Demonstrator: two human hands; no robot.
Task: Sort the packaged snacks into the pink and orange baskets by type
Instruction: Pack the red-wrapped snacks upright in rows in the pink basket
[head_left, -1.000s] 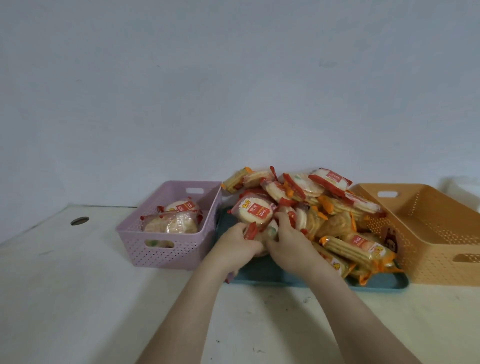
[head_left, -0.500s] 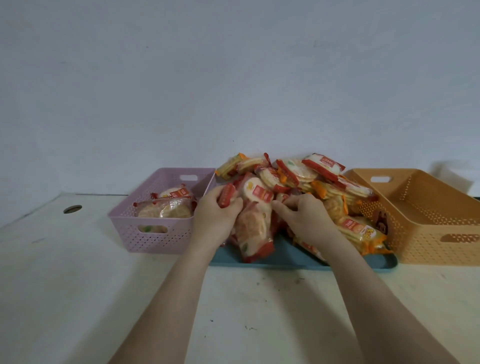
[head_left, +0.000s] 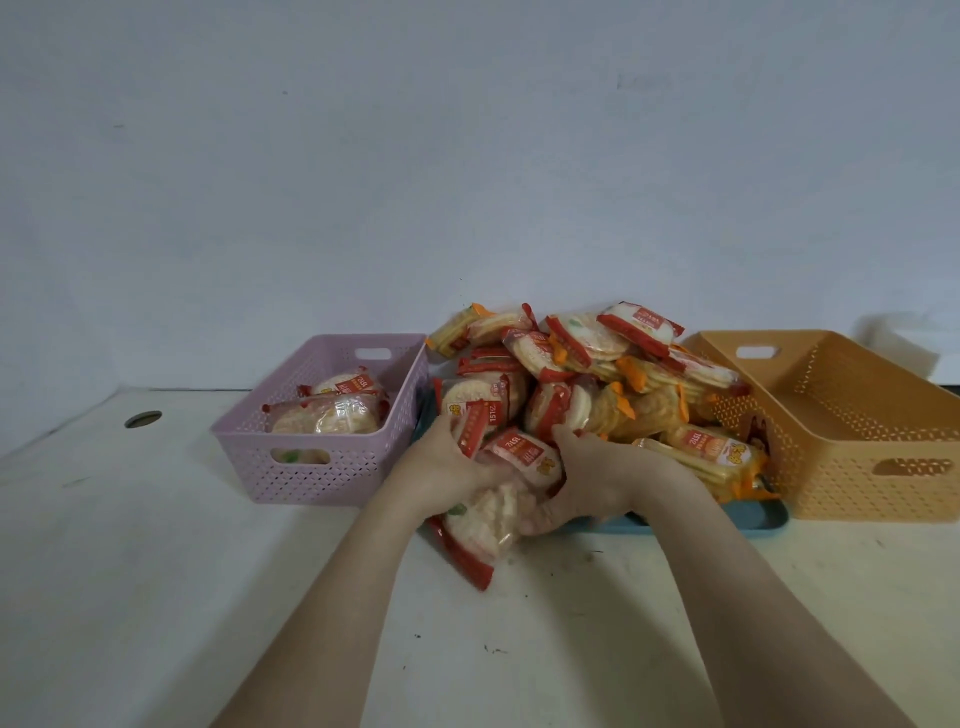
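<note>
A heap of packaged snacks (head_left: 587, 374), red-edged round rice crackers and orange-edged biscuit packs, lies on a teal tray (head_left: 748, 525) between the pink basket (head_left: 322, 467) and the orange basket (head_left: 852, 447). The pink basket holds a few red-edged cracker packs (head_left: 332, 415). No packs show in the orange basket. My left hand (head_left: 441, 467) and my right hand (head_left: 592, 473) together grip a bunch of red-edged cracker packs (head_left: 498, 499) at the heap's front left, one pack hanging down over the tray's front edge.
The baskets and tray stand on a white table (head_left: 156, 571) against a plain grey wall. A round cable hole (head_left: 143, 419) sits at the table's far left. Bare tabletop lies in front of the tray, crossed by my forearms.
My hands dug into the heap's front, lifted red-edged packs, and now hold a larger bunch lower and nearer to me, one pack dangling past the tray edge.
</note>
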